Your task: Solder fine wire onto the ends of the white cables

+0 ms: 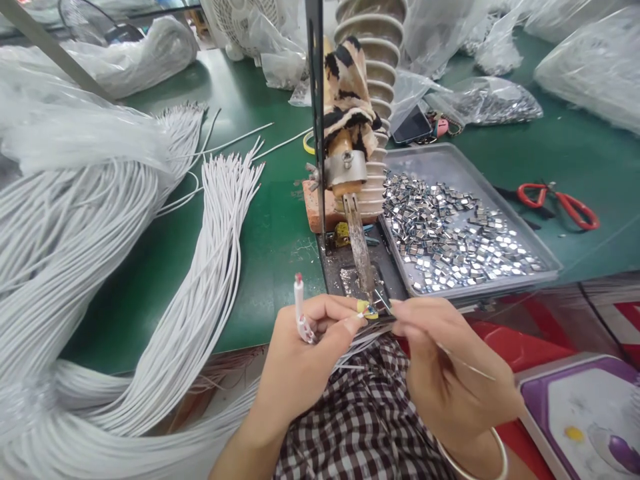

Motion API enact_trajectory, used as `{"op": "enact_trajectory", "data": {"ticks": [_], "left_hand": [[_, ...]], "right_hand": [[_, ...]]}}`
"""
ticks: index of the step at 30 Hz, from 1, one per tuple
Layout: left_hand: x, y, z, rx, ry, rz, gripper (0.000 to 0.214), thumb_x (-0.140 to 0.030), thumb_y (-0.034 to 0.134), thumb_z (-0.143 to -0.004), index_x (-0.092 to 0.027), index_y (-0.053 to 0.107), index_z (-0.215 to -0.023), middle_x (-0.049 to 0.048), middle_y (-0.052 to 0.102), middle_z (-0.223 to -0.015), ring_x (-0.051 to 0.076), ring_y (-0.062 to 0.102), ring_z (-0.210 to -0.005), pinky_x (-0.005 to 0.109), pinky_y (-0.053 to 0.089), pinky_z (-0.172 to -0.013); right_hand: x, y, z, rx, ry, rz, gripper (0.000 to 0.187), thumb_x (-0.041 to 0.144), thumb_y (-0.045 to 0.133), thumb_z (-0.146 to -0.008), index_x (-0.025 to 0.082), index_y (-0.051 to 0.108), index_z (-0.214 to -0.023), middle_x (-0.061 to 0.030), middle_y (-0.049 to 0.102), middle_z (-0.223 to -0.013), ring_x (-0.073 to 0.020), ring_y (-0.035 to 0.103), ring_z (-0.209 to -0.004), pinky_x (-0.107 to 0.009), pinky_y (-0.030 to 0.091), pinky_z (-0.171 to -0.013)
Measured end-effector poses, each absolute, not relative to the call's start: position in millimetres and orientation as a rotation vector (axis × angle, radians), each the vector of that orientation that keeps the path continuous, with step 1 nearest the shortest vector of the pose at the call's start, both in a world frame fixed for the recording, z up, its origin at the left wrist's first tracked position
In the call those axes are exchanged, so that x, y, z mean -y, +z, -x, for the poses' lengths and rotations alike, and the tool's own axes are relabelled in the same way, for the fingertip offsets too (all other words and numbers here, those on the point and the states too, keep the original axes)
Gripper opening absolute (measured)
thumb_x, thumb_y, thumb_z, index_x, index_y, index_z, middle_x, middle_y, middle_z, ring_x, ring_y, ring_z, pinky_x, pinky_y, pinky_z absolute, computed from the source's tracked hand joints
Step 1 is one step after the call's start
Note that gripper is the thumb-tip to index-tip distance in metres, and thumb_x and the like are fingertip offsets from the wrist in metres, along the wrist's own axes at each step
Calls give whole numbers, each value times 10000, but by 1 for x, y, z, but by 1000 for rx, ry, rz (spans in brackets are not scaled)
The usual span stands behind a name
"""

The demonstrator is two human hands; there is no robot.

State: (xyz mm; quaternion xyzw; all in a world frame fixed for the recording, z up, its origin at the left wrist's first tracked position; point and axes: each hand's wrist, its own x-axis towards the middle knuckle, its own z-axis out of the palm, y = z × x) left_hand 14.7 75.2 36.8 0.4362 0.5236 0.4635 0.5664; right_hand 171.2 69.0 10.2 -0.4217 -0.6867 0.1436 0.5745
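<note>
My left hand (pixel 313 353) is closed in a pinch on a white cable (pixel 299 300). One reddish-tipped cable end sticks up between the fingers. At the fingertips, thin wire ends meet a small metal connector (pixel 371 312), right under the soldering iron's tip. Opposite it, my right hand (pixel 450 363) pinches a thin solder wire (pixel 473 367), whose tail runs back across the palm. The soldering iron (pixel 359 250) points down from a clamp (pixel 346 168), its upper part wrapped in spotted cloth. Yellow finger covering shows near the left fingertips.
White cable bundles (pixel 200 280) cover the left side. A clear tray (pixel 480 291) of small metal connectors sits right of the iron, with red-handled scissors (pixel 577 210) beyond. Behind the iron rise a ribbed hose (pixel 387 73) and a brick (pixel 314 208). Plastic bags lie at the back.
</note>
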Motion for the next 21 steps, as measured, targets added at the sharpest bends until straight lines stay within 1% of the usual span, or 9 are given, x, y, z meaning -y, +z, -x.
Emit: {"op": "enact_trajectory", "data": {"ticks": [3,7,8,9,11,12,13,17,21], "left_hand": [[-72,34,-14,-1192,1075,-1172,167,-138,661,-849,-176,721,-698,43,808,-881,133,656,-652,223,485,-585],[-64,25,-7,-1125,1082,-1335,281,-252,537,-997,-190,753,-828,59,768,-924,195,675,-971,266,487,-844],[-63,22,-5,-1136,1101,-1338,318,-293,497,-1022,-192,756,-867,68,756,-974,189,660,-968,264,478,-843],[-61,19,-3,-1136,1112,-1325,350,-335,468,-1035,-194,753,-890,70,742,-983,168,645,-876,252,473,-776],[-59,15,-1,-1110,1061,-1271,386,-403,436,-1040,-191,735,-916,51,709,-870,127,545,-644,241,422,-608],[-58,15,-2,-1085,1002,-1267,389,-418,436,-1036,-190,727,-917,37,684,-798,124,500,-592,244,394,-569],[-58,15,-4,-1057,937,-1283,381,-418,445,-1031,-188,723,-910,28,660,-751,130,492,-585,249,388,-568],[-58,20,-14,-964,787,-1435,320,-373,547,-988,-183,704,-784,31,633,-746,181,548,-713,277,432,-682],[-53,17,-14,-1034,1012,-1333,262,-430,719,-871,-184,682,-789,1,577,-714,142,464,-620,257,358,-581]], "right_hand": [[-69,11,-171,1569,444,1086,333,-6,568,-884,196,677,-1125,3,688,-847,-116,646,-793,-275,560,-753],[-70,15,-179,1430,527,1130,203,30,629,-864,214,687,-927,11,692,-850,-125,657,-784,-264,540,-719],[-69,17,-183,1361,476,1161,200,31,639,-855,218,687,-909,10,684,-841,-134,655,-778,-274,534,-710],[-69,18,-187,1294,372,1204,203,36,665,-835,222,689,-915,7,674,-844,-145,649,-787,-288,528,-720],[-67,23,-191,1256,148,1284,259,41,721,-785,224,687,-966,-6,654,-880,-165,633,-831,-312,519,-761],[-66,26,-191,1315,94,1295,287,45,737,-770,219,681,-992,-15,648,-903,-173,624,-861,-320,518,-786],[-64,30,-190,1444,131,1269,286,60,737,-775,208,675,-1011,-26,648,-919,-179,617,-881,-322,522,-797],[-59,41,-176,1899,646,927,167,66,650,-855,187,664,-970,-27,679,-869,-155,607,-835,-286,538,-737],[-62,37,-172,1764,733,912,170,20,634,-841,185,659,-880,1,678,-763,-130,595,-734,-277,530,-677]]}}
